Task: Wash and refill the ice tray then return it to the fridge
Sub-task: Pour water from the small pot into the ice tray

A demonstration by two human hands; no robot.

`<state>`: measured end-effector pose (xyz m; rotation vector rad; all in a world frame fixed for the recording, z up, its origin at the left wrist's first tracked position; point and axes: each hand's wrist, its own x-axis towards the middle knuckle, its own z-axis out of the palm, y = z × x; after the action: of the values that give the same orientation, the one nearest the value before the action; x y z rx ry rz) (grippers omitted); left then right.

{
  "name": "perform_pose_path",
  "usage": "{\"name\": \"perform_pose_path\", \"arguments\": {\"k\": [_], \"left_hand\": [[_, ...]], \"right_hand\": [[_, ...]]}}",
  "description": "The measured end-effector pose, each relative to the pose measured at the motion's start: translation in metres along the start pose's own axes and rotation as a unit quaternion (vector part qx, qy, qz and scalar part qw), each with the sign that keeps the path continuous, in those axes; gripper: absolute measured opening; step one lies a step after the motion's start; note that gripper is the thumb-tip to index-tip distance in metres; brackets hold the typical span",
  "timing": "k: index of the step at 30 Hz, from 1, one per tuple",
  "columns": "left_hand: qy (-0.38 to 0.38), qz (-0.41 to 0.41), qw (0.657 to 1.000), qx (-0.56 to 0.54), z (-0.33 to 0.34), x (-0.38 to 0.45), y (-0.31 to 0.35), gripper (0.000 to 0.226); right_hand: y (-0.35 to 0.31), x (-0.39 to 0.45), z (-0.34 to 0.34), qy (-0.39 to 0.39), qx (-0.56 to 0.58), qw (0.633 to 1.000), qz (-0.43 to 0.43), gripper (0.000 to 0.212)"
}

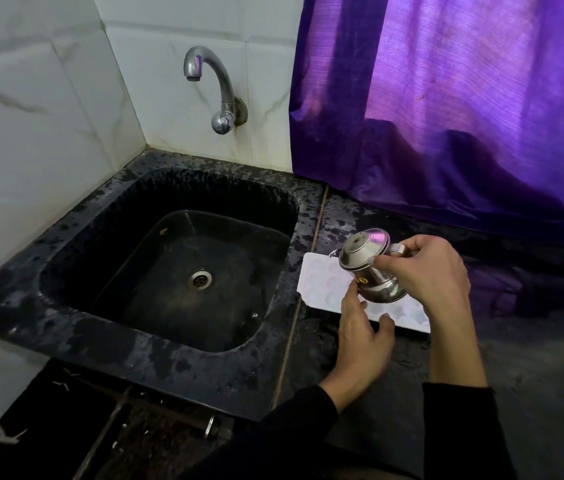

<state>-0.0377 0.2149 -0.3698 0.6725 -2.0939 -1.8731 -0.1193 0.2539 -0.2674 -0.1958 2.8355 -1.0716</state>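
Refill step in hand, judging by layout: white ice tray [322, 277] lies flat on the dark worktop [394, 358], just right of the sink [169, 188], near its right rim. Right hand [425, 271] has its grip wrapped round a small steel jug [368, 268], tilted with spout toward the tray's far-left end; a thin thread of water seems to leave the spout over the tray corner, too faint to be sure. Left hand [363, 334] rests at the tray's near edge, grip released, fingers loosely spread, forefinger tip touching or almost touching the jug's lower body; cannot tell which. Fill level of the tray cells is hard to read; jug and hands hide the middle of the tray.

Tap [207, 81] on the tiled wall shows no stream. Purple curtain [446, 98] hangs behind the worktop. Fridge not in view.

Washing looks done, since the tray sits off the sink. Next move likely calls for a steady, slow tilt, shifting the spout along the rows, left hand pinning the tray. Then a level two-handed lift, or water slops over.
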Motion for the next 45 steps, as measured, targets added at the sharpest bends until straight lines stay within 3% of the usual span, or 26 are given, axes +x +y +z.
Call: {"name": "perform_pose_path", "arguments": {"k": [12, 25, 32, 45], "left_hand": [[0.001, -0.002, 1.000, 0.000, -0.003, 0.001, -0.002, 0.070], [-0.003, 0.045, 0.999, -0.015, 0.019, -0.007, 0.008, 0.068], [-0.053, 0.064, 0.997, -0.001, 0.056, -0.025, 0.010, 0.065], [-0.111, 0.049, 0.993, 0.001, 0.109, -0.054, -0.004, 0.048]], "right_hand": [[-0.002, -0.001, 0.002, -0.002, 0.008, 1.000, -0.004, 0.027], [0.039, -0.004, -0.024, 0.023, 0.188, 0.980, 0.057, 0.038], [0.072, -0.015, -0.055, 0.077, 0.144, 0.983, 0.085, 0.038], [0.117, -0.027, -0.087, 0.090, 0.028, 0.991, 0.091, 0.029]]}}
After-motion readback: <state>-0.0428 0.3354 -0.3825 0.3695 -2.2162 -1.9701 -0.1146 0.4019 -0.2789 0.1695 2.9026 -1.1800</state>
